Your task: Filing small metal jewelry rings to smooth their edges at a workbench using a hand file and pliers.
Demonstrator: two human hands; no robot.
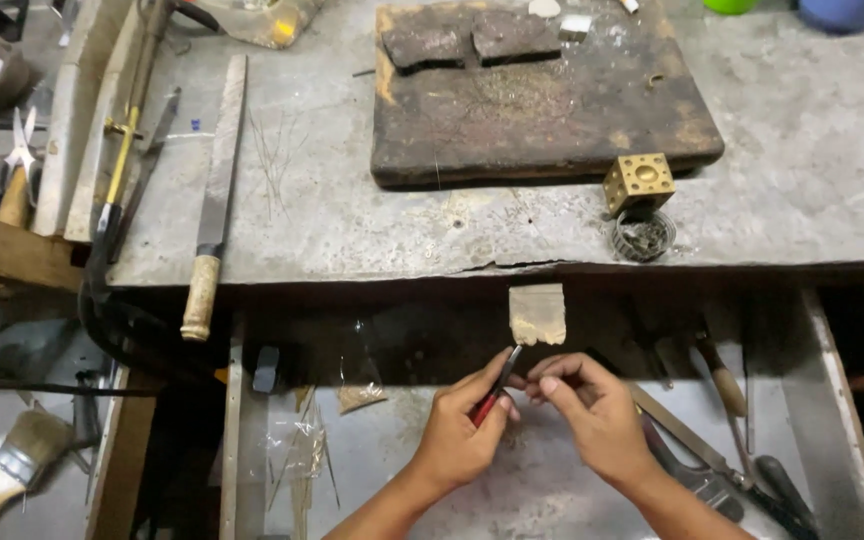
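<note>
Head view of 2 hands working below the front edge of a worn grey surface [372, 220]. The left hand [457, 430] is closed around a small red-handled tool [497, 390], whose dark tip points up toward a small wooden peg [537, 313] that juts out from the front edge of the surface. The right hand [592, 405] is closed in a pinch just beside the tool's tip, thumb and forefinger pressed together; what it grips is too small to tell. Both hands hang over an open drawer [822, 360] set under the surface, where several files and knives [712, 440] lie along the drawer's right side and scraps of clear plastic [297, 440] lie toward its left side. On the surface, toward the back edge, rests a dark charred wooden block [542, 100]; just beside its front right corner stands a brass cube with holes [639, 182], touching a small coil of wire [642, 235] near the front edge. Toward the left edge, a long flat file with a wooden handle [214, 190] overhangs the front edge, and a thin yellow-shafted tool [122, 160] lies beside it. Scissors [12, 165] lie beyond the left edge, and a paintbrush [12, 465] lies at the lower left, below the level of the surface.
</note>
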